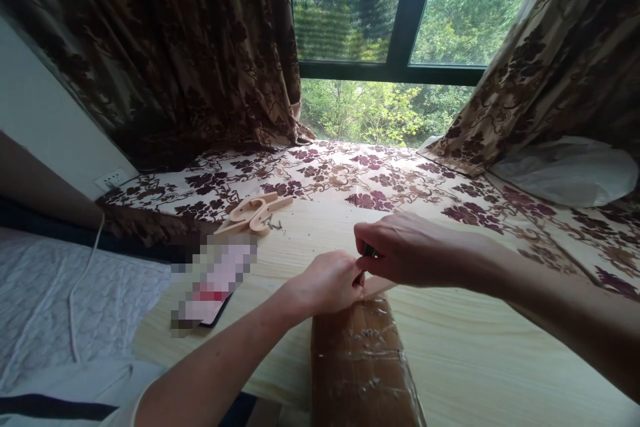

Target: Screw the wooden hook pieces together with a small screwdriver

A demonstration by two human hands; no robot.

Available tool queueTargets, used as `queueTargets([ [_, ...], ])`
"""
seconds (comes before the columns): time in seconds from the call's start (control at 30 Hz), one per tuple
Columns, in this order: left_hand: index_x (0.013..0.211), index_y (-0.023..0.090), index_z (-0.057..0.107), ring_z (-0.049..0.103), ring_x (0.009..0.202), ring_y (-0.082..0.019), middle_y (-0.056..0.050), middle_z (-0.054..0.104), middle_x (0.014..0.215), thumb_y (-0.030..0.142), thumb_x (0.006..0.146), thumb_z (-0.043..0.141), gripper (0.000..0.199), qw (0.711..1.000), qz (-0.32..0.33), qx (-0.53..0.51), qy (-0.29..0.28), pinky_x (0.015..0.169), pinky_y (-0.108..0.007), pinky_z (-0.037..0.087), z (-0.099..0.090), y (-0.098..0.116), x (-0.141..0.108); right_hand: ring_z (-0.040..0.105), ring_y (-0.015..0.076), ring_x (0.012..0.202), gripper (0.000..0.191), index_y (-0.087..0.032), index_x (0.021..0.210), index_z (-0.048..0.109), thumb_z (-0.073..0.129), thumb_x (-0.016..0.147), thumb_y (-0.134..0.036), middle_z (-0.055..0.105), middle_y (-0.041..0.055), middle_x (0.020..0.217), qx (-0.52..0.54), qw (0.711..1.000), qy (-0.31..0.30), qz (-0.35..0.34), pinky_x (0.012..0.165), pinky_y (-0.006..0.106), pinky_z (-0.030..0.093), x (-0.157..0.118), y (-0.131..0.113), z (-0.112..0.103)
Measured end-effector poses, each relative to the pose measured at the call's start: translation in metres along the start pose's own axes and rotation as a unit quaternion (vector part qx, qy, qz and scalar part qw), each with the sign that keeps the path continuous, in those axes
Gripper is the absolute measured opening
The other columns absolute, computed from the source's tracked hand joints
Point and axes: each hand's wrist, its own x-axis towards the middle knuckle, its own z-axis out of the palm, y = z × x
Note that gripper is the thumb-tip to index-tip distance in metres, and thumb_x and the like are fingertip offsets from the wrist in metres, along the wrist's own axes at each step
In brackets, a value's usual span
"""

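One pale wooden piece [379, 287], at our taped box's [357, 367] twelve o'clock end. Left hand [330, 283]: clenched at nine o'clock, contents hidden; right hand [403, 250]: one o'clock, grasping a dark tool [369, 251]. For control, we best brace firmly, pressing evenly.

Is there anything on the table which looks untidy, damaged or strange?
Small dark bits, perhaps screws, lie strewn beside the wooden pieces, a little untidy. The clear tape on the brown box looks wrinkled. I see no spill.
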Motion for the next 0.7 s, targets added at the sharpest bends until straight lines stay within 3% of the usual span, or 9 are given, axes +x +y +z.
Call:
queueTargets([
  [0.27,0.074,0.019,0.066,0.061,0.07,-0.021,-0.005,0.067,0.08,0.031,0.08,0.053,0.018,1.0,-0.021,0.007,-0.006,0.056,-0.027,0.036,-0.004,0.004,-0.002,0.038,0.0093,0.049,0.012,-0.016,0.072,0.061,0.05,0.079,-0.018,0.056,-0.0001,0.059,0.029,0.999,-0.025,-0.03,0.046,0.025,0.022,-0.005,0.0,-0.009],
  [0.43,0.067,0.02,0.066,0.059,0.064,-0.017,-0.002,0.064,0.065,0.035,0.081,0.054,0.024,0.999,-0.03,-0.01,-0.017,0.056,-0.025,0.037,-0.005,0.006,-0.003,0.035,0.0083,0.047,0.015,-0.016,0.074,0.062,0.051,0.081,-0.022,0.054,-0.0015,0.056,0.072,0.997,-0.026,-0.005,0.045,0.024,0.021,-0.009,0.001,-0.005],
  [0.7,0.071,0.019,0.063,0.058,0.062,-0.017,-0.002,0.065,0.069,0.018,0.077,0.051,0.014,1.0,-0.019,-0.012,-0.001,0.055,-0.025,0.035,-0.001,0.005,-0.001,0.039,0.0086,0.049,0.015,-0.015,0.073,0.061,0.051,0.08,-0.023,0.055,-0.0004,0.057,0.103,0.995,0.007,0.017,0.046,0.023,0.024,-0.003,0.004,0.004],
])
